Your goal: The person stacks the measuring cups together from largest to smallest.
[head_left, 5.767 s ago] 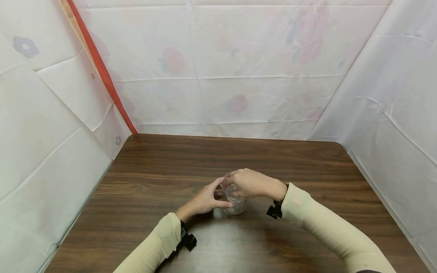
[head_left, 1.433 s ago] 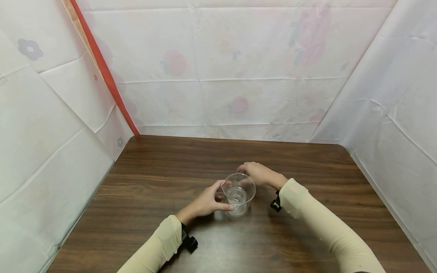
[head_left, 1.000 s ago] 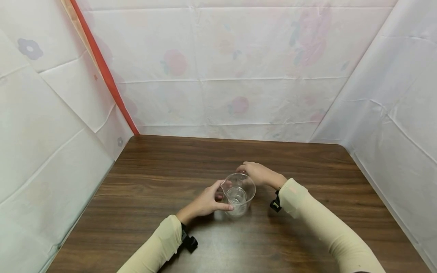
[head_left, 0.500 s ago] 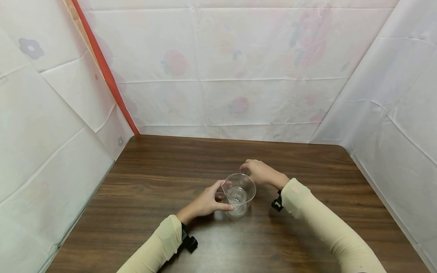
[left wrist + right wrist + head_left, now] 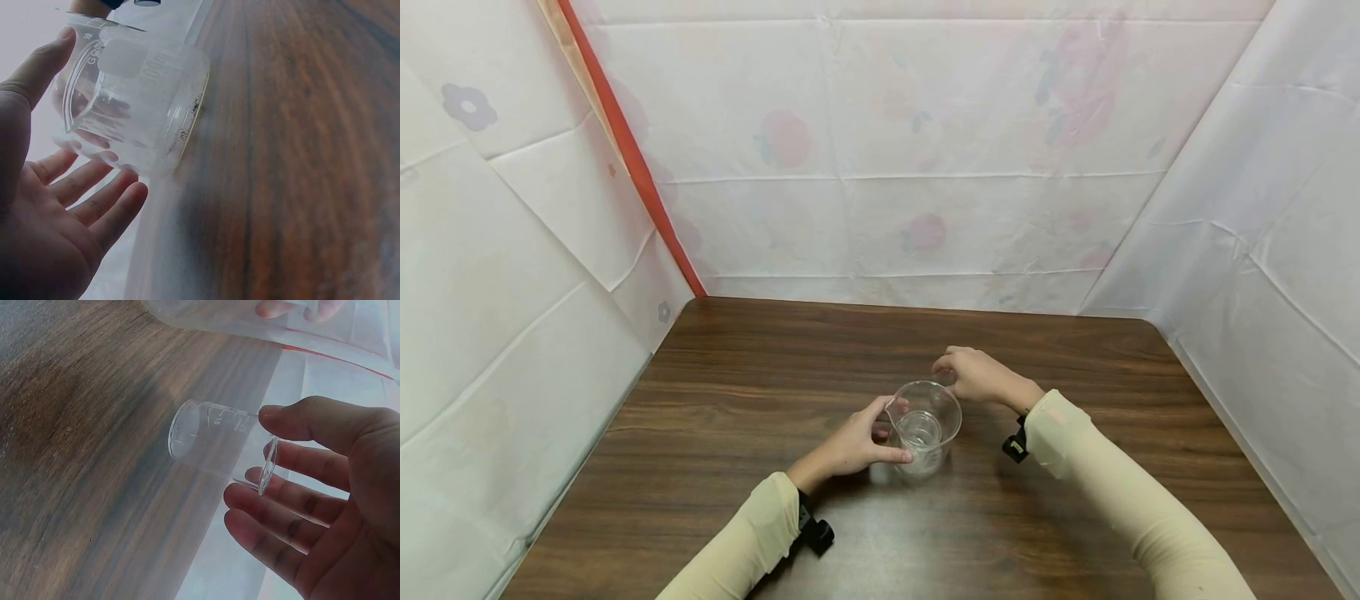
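Observation:
A large clear glass beaker (image 5: 937, 457) stands upright near the middle of the table. My left hand (image 5: 850, 442) holds it from the left, thumb on the near side and fingertips along the far side; the left wrist view shows printed markings on its wall (image 5: 137, 75). Inside it appears a smaller glass rim (image 5: 920, 428). Just beyond the large beaker, to its right, my right hand (image 5: 981, 377) pinches a small clear beaker (image 5: 209, 437) near its rim, thumb on one side and fingers on the other. In the right wrist view that beaker has fine graduation marks and looks empty.
The dark wood-grain table (image 5: 760, 350) is bounded by pale printed sheets (image 5: 865, 150) at the back and sides. A red strip (image 5: 632, 162) runs down the back left corner. Black wrist cameras (image 5: 816, 532) are strapped at both cuffs.
Several seconds ago my right fingers were inside the large beaker; now they are outside, behind it, with the small beaker. Over the last second the right hand moved slightly right and away. Left hand stays put.

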`<state>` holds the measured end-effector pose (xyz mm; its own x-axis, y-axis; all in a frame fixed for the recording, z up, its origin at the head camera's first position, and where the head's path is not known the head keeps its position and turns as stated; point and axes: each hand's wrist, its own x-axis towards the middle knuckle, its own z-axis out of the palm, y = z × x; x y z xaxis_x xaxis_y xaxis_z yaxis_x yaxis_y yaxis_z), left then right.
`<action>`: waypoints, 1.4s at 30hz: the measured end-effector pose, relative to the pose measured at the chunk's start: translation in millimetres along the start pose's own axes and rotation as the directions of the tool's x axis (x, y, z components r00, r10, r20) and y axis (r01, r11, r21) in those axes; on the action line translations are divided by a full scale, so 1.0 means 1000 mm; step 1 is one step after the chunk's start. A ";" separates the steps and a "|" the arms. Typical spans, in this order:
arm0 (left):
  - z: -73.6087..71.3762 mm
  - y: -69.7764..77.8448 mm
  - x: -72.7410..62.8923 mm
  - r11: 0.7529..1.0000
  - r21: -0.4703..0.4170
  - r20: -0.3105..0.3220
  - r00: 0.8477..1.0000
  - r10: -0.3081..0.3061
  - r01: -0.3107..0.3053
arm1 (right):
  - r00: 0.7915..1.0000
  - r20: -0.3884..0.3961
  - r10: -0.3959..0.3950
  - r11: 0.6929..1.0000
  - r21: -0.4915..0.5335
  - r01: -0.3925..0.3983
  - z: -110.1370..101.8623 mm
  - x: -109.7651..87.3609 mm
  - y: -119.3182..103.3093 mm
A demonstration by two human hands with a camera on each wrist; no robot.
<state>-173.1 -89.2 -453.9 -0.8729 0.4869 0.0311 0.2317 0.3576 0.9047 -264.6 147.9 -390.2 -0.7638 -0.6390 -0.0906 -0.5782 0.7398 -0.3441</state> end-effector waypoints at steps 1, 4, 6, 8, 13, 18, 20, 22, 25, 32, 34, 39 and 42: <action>0.000 0.000 0.000 1.000 0.000 -0.001 1.000 -0.001 0.001 | 1.000 -0.001 0.005 1.000 -0.004 -0.005 0.000 0.000 0.000; 0.000 0.000 0.000 1.000 -0.002 -0.005 1.000 -0.002 0.002 | 1.000 0.002 0.015 1.000 -0.006 -0.015 -0.001 0.000 0.001; 0.000 0.000 0.001 1.000 -0.004 -0.007 1.000 -0.001 0.001 | 1.000 0.006 0.017 1.000 -0.009 -0.017 -0.001 0.000 0.001; 0.000 0.000 0.001 1.000 -0.001 -0.006 1.000 -0.001 0.001 | 1.000 0.012 0.022 1.000 -0.013 -0.022 -0.002 -0.001 0.001; 0.001 0.000 0.000 1.000 -0.002 -0.003 1.000 -0.005 0.005 | 1.000 0.016 0.022 0.999 -0.026 -0.021 -0.002 -0.002 0.002; 0.001 0.001 0.000 1.000 -0.001 -0.002 1.000 -0.004 0.004 | 1.000 0.008 0.029 0.999 -0.021 -0.029 -0.005 -0.004 0.002; 0.001 0.001 0.000 1.000 -0.001 -0.002 1.000 -0.004 0.004 | 0.999 0.007 0.035 0.999 -0.014 -0.035 -0.007 -0.005 0.001; 0.001 0.001 0.000 1.000 0.000 -0.003 1.000 -0.005 0.005 | 0.999 0.007 0.038 0.999 -0.014 -0.038 -0.008 -0.006 0.001; 0.001 0.001 0.000 1.000 0.001 -0.003 1.000 -0.007 0.007 | 0.999 0.001 0.035 0.999 -0.018 -0.035 -0.010 -0.006 0.001; 0.001 0.000 0.000 1.000 -0.007 0.004 1.000 -0.001 0.001 | 1.000 -0.017 0.019 1.000 -0.015 -0.020 -0.014 -0.010 0.000; 0.001 0.000 0.000 1.000 -0.009 0.008 1.000 0.000 0.000 | 1.000 -0.023 0.016 1.000 -0.013 -0.016 -0.016 -0.011 0.000; 0.000 -0.001 0.000 1.000 -0.015 0.013 1.000 0.001 -0.001 | 0.999 -0.032 0.009 1.000 -0.022 -0.010 -0.020 -0.011 0.001; 0.000 0.000 0.000 1.000 -0.018 0.012 1.000 -0.005 0.006 | 0.999 -0.046 -0.001 0.999 -0.035 0.000 -0.023 -0.012 0.001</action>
<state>-172.8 -89.2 -453.5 -0.8688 0.4947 0.0209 0.2188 0.3458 0.9124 -262.9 161.2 -367.8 -0.7755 -0.6295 -0.0472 -0.5874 0.7470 -0.3115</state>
